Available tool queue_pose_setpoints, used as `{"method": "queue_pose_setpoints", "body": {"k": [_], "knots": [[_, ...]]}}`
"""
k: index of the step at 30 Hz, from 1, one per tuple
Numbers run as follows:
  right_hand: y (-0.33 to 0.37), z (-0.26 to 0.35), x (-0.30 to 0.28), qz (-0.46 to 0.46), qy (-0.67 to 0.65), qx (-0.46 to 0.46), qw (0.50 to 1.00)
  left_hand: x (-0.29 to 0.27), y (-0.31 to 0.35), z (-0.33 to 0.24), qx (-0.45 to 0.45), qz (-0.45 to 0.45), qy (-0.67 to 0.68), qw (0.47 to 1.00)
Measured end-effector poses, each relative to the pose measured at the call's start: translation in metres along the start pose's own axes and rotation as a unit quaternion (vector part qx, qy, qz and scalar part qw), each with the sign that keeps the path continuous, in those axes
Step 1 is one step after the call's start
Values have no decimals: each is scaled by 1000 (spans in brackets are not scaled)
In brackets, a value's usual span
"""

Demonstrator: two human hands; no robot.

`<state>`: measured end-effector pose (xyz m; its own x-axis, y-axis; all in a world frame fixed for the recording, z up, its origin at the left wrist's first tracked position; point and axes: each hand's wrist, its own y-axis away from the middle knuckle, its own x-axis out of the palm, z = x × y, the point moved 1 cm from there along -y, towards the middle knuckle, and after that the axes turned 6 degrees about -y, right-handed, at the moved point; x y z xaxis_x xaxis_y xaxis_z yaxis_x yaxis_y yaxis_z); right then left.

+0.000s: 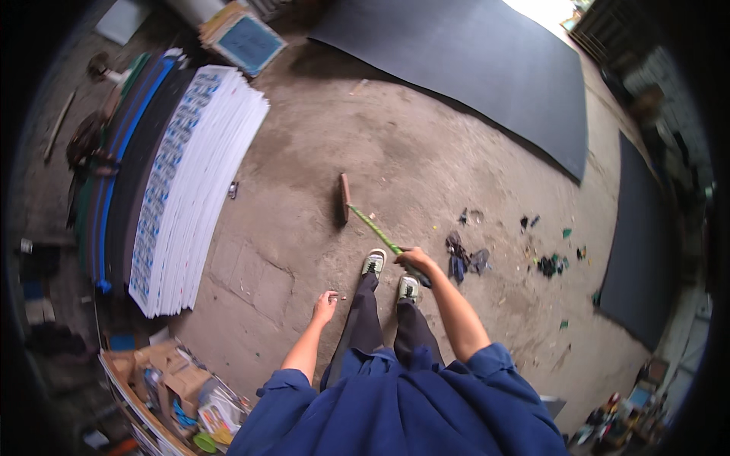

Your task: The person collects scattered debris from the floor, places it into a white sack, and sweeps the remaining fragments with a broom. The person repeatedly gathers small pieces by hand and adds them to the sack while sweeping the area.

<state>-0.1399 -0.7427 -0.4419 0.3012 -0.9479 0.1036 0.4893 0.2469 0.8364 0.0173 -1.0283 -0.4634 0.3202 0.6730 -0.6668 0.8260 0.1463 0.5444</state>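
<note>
My right hand is wrapped round the upper part of a broom's handle, just ahead of my right shoe. The green, spirally striped broom handle slants forward and left to a long, narrow brown broom head, which rests on the concrete floor. Hanging beside my left leg, my left hand is open, its fingers loosely apart. Dark scraps of cloth or plastic lie on the floor to the right of my shoes. Farther right is a small pile of dark and green bits.
To the left stands a tall stack of white sheets beside dark and blue ones. A large black sheet covers the far floor; another black sheet lies at right. A carton of rubbish is at lower left, with a framed blue board far left.
</note>
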Motion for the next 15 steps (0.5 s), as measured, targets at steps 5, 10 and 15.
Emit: {"method": "queue_pose_setpoints", "body": {"k": [5, 10, 15], "knots": [[117, -102, -97, -93, -163, 81, 979, -19, -43, 10, 50, 72, -76, 993], [238, -175, -141, -292, -289, 128, 903, -25, -86, -21, 108, 132, -129, 977], [251, -216, -153, -342, -391, 113, 847, -22, -122, -66, 176, 168, -118, 963]]}}
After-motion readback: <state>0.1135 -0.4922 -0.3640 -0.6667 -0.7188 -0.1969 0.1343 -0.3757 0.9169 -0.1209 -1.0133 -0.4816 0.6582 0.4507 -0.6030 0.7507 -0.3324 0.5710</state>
